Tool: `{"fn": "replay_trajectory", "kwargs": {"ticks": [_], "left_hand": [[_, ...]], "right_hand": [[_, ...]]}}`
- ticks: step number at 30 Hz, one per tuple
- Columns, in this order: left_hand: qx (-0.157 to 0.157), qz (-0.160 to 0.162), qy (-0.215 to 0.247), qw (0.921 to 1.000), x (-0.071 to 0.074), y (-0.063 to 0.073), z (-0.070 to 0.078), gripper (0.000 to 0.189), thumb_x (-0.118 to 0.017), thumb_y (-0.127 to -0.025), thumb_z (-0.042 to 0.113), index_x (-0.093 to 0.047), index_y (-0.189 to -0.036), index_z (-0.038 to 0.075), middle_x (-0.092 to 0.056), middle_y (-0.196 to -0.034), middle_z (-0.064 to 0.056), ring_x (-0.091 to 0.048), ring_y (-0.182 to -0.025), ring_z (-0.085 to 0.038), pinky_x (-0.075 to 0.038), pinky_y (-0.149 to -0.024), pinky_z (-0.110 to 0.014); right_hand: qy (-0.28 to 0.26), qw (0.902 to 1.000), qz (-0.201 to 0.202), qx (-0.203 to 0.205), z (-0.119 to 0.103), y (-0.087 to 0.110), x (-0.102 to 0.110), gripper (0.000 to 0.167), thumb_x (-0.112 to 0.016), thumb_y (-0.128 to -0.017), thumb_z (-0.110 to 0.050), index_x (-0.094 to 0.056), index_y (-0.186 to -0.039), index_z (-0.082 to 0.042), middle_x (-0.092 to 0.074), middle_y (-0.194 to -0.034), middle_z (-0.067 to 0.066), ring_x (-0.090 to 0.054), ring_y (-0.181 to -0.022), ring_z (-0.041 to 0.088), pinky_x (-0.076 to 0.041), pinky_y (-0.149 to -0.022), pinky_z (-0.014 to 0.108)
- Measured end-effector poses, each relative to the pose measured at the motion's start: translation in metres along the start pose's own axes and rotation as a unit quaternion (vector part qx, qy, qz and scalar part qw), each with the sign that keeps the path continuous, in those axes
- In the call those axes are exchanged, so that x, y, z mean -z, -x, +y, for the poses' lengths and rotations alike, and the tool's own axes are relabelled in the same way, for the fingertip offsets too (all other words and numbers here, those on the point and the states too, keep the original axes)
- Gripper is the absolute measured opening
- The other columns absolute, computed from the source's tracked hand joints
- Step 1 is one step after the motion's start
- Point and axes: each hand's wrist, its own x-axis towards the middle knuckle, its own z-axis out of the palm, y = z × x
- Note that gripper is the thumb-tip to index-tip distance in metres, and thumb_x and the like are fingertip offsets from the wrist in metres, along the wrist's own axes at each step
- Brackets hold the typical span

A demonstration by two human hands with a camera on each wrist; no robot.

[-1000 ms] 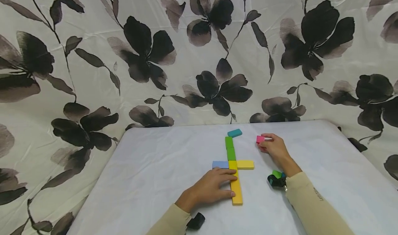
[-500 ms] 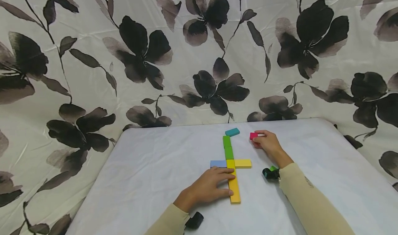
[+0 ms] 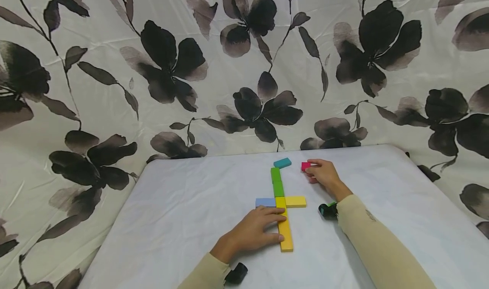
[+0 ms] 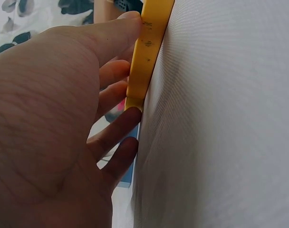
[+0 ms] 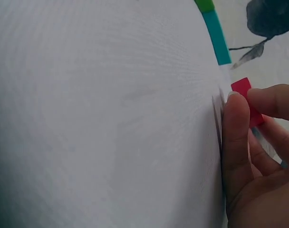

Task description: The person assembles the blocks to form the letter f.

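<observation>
My right hand pinches a small red block between thumb and fingers, just off the right end of a teal block. Below the teal one, two green blocks run down to a yellow column. A blue block juts left from the column's top, and a pale yellow block juts right. On the long yellow block rest the fingertips of my left hand, its thumb touching the left edge. The left wrist view shows those fingers loosely extended against the yellow side.
A green block is mostly hidden behind the right wrist's black camera. White cloth covers the table, whose far edge meets a hanging floral fabric.
The right hand has carried the red block leftward, closer to the teal block. The left hand keeps its place on the yellow column. The whole head view has shifted slightly.
</observation>
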Motion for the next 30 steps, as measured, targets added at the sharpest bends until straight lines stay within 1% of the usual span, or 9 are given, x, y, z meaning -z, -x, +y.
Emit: {"fn": "replay_trajectory", "kwargs": {"ticks": [5,8,12,15,19,22,26,30], "left_hand": [[-0.003,0.001,0.002,1.0,-0.002,0.001,-0.002,0.055,-0.057,-0.096,0.059,-0.059,-0.141,0.027,-0.044,-0.151,0.017,-0.043,-0.132,-0.011,-0.037,-0.11,-0.04],[-0.001,0.0,0.002,1.0,-0.003,0.0,-0.003,0.055,-0.057,-0.096,0.06,-0.059,-0.142,0.028,-0.044,-0.151,0.017,-0.043,-0.133,-0.011,-0.037,-0.11,-0.041],[0.004,-0.001,0.001,1.0,-0.003,0.0,-0.003,0.055,-0.058,-0.096,0.059,-0.058,-0.142,0.029,-0.043,-0.151,0.018,-0.043,-0.133,-0.011,-0.037,-0.11,-0.041],[0.004,0.001,0.0,1.0,-0.003,-0.001,-0.003,0.054,-0.058,-0.096,0.058,-0.059,-0.141,0.03,-0.044,-0.15,0.018,-0.043,-0.133,-0.011,-0.037,-0.11,-0.04],[0.006,0.001,0.003,1.0,-0.002,-0.002,-0.003,0.053,-0.059,-0.096,0.058,-0.059,-0.141,0.03,-0.044,-0.15,0.019,-0.043,-0.132,-0.01,-0.037,-0.11,-0.039],[0.01,-0.001,0.006,0.9999,-0.001,-0.003,-0.002,0.053,-0.059,-0.096,0.058,-0.059,-0.141,0.03,-0.043,-0.15,0.02,-0.043,-0.132,-0.01,-0.037,-0.11,-0.039],[0.013,-0.001,0.007,0.9999,-0.001,-0.004,-0.002,0.053,-0.059,-0.095,0.058,-0.059,-0.141,0.031,-0.043,-0.15,0.02,-0.043,-0.132,-0.009,-0.037,-0.11,-0.039],[0.015,0.0,0.008,0.9999,0.0,-0.005,-0.002,0.053,-0.059,-0.095,0.058,-0.058,-0.141,0.031,-0.043,-0.15,0.02,-0.043,-0.132,-0.008,-0.037,-0.11,-0.039]], "right_hand": [[0.037,0.9993,0.003,0.005,-0.002,-0.004,-0.004,0.049,-0.062,-0.099,-0.013,-0.05,-0.146,-0.005,-0.058,-0.126,0.021,-0.064,-0.101,0.027,-0.058,-0.072,0.025],[0.062,0.998,0.004,0.015,-0.004,-0.007,-0.005,0.048,-0.061,-0.099,-0.014,-0.05,-0.146,-0.004,-0.057,-0.127,0.022,-0.064,-0.102,0.029,-0.058,-0.073,0.025],[0.084,0.9963,0.005,0.015,-0.008,-0.009,-0.007,0.048,-0.061,-0.099,-0.015,-0.051,-0.145,-0.004,-0.056,-0.129,0.022,-0.063,-0.103,0.03,-0.057,-0.074,0.025],[0.096,0.9953,0.005,0.012,-0.01,-0.011,-0.008,0.047,-0.061,-0.099,-0.014,-0.052,-0.145,-0.006,-0.056,-0.129,0.021,-0.062,-0.101,0.028,-0.057,-0.072,0.025],[0.114,0.9933,-0.003,0.016,-0.012,-0.017,-0.009,0.047,-0.062,-0.099,-0.013,-0.053,-0.145,-0.008,-0.056,-0.127,0.02,-0.061,-0.093,0.026,-0.057,-0.068,0.025],[0.14,0.9898,-0.011,0.024,-0.014,-0.022,-0.009,0.047,-0.063,-0.098,-0.013,-0.053,-0.144,-0.008,-0.057,-0.123,0.02,-0.062,-0.081,0.023,-0.056,-0.065,0.026],[0.166,0.985,-0.018,0.042,-0.017,-0.031,-0.01,0.046,-0.065,-0.097,-0.012,-0.052,-0.14,-0.005,-0.059,-0.118,0.02,-0.06,-0.068,0.021,-0.055,-0.062,0.026],[0.178,0.9823,-0.023,0.051,-0.018,-0.036,-0.011,0.042,-0.065,-0.096,-0.012,-0.052,-0.135,0.0,-0.061,-0.115,0.021,-0.058,-0.066,0.019,-0.053,-0.061,0.025]]}}
